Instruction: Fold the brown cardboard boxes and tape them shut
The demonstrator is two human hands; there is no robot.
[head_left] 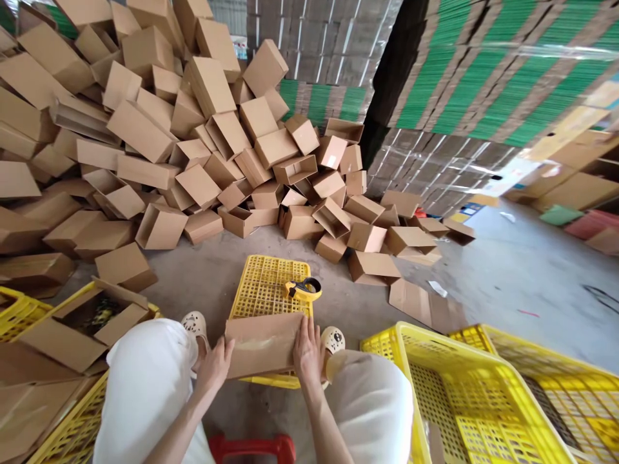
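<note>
The box (265,343) lies between the two hands, over the near part of the crate (264,278), its long axis running from left to right. The left hand (216,364) grips its left end, which reaches about to the crate's left edge; the right hand (307,351) holds the right end, fingers stretched along the upper face by the crate's right edge. Whether the box rests on the crate or is held just above it, I cannot tell. The tape gun (300,291) lies beyond the box's far right corner, at the crate's right edge, just past the right hand's fingertips and so nearer to that hand than to the left. The box is plain brown cardboard, flat-faced and oblong, with a glossy streak across the face that shows. The crate is yellow plastic, its upturned face a grid of small holes; the tape gun is smooth yellow with a rounded black part. Beyond, on smooth grey concrete floor (193,277), spreads a tumbled pile (207,87) of similar cardboard boxes, several gaping open.
</note>
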